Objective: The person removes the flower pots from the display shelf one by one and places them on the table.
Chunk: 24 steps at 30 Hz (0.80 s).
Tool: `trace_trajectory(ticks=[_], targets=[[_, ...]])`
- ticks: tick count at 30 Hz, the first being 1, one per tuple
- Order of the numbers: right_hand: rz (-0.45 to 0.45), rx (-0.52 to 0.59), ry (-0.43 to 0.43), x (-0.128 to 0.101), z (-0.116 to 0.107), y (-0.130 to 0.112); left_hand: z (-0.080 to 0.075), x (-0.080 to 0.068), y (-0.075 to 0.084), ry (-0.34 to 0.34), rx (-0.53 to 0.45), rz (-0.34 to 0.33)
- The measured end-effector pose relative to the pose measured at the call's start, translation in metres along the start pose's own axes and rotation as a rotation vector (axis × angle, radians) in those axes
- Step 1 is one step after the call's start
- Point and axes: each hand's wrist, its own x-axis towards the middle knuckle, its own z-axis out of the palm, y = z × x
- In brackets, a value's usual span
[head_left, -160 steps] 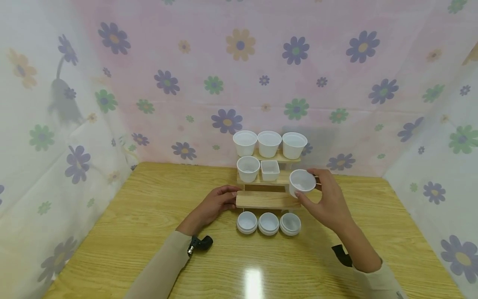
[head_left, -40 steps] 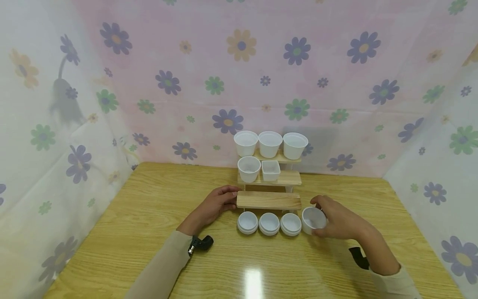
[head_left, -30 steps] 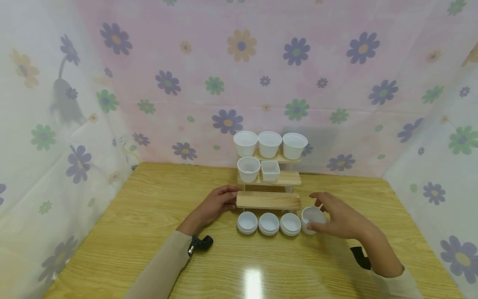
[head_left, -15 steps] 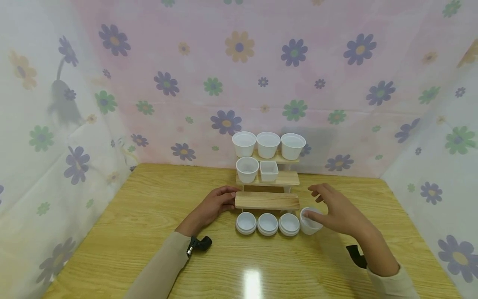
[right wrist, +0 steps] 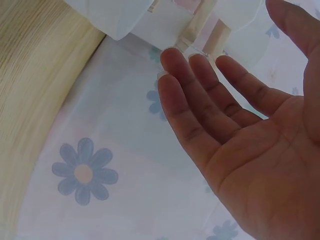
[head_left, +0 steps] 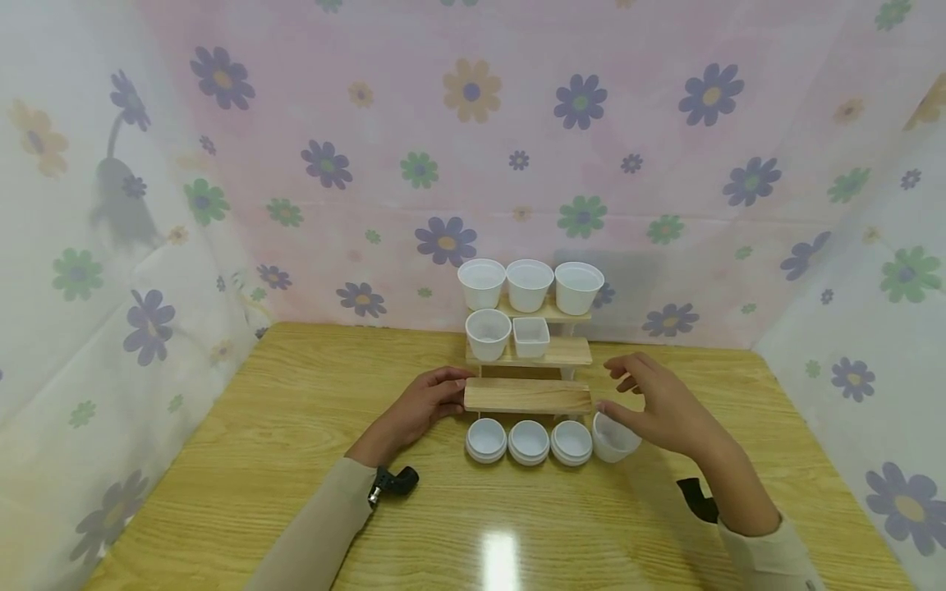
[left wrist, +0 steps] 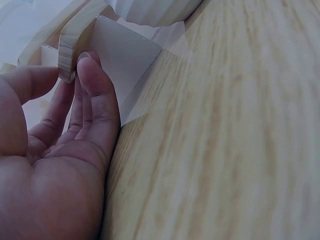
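My left hand (head_left: 414,410) pinches the left end of the lowest board of a tiered wooden display stand (head_left: 528,396). In the left wrist view, thumb and fingers bracket the board's rounded end (left wrist: 70,55), beside a clear side panel. My right hand (head_left: 665,410) hovers, fingers spread and loosely bent, above a round white plastic cup (head_left: 619,442) on the table. The right wrist view shows nothing in that palm (right wrist: 250,155). The cup stands at the right end of a row of small white ridged bowls (head_left: 529,443) in front of the stand.
The top tier carries several round white cups, one being the right-hand cup (head_left: 579,287). On the middle tier are a round cup (head_left: 488,335) and a square white cup (head_left: 530,336). Flowered cloth (head_left: 473,164) rises behind the wooden table (head_left: 332,509).
My right hand has carried the round cup from beside the lower tiers down to the table, let go of it and risen off it. My left hand stays on the board.
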Motion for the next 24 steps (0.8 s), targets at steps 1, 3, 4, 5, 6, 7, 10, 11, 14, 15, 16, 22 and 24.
trace_trajectory(ticks=[1, 3, 4, 5, 6, 7, 10, 11, 14, 15, 16, 22, 24], targets=[[0.003, 0.004, 0.002, 0.001, 0.0, 0.0, 0.0, 0.0, 0.0, 0.001, 0.0, -0.001], [0.003, 0.008, 0.009, 0.003, 0.001, -0.001, 0.0, 0.0, 0.0, 0.005, -0.001, -0.003], [0.002, 0.011, 0.014, 0.005, 0.001, -0.001, 0.0, 0.001, -0.001, 0.007, -0.001, -0.005], [-0.003, 0.012, 0.021, 0.006, 0.001, -0.001, 0.0, 0.001, -0.001, 0.01, -0.002, -0.008], [-0.006, 0.015, 0.028, 0.007, 0.002, -0.001, 0.0, 0.001, -0.001, 0.012, -0.002, -0.008], [-0.008, 0.017, 0.036, 0.008, 0.002, -0.002, 0.0, 0.001, -0.001, 0.011, -0.002, -0.007], [-0.015, 0.029, 0.058, 0.011, 0.004, -0.003, 0.0, 0.001, -0.001, 0.008, -0.001, -0.003], [-0.019, 0.032, 0.065, 0.011, 0.005, -0.004, 0.0, 0.0, 0.0, 0.006, -0.002, -0.001], [-0.032, 0.038, 0.083, 0.013, 0.007, -0.005, 0.0, 0.0, 0.0, 0.0, -0.001, 0.006], [-0.04, 0.04, 0.089, 0.014, 0.007, -0.006, 0.0, 0.0, 0.0, -0.001, -0.001, 0.007], [-0.047, 0.04, 0.096, 0.015, 0.008, -0.006, 0.0, 0.0, -0.001, -0.001, -0.002, 0.007], [-0.078, 0.051, 0.12, 0.021, 0.009, -0.01, -0.001, 0.001, -0.001, -0.002, -0.003, 0.003], [-0.077, 0.063, 0.121, 0.023, 0.009, -0.011, -0.001, 0.001, 0.0, -0.003, -0.002, 0.003]])
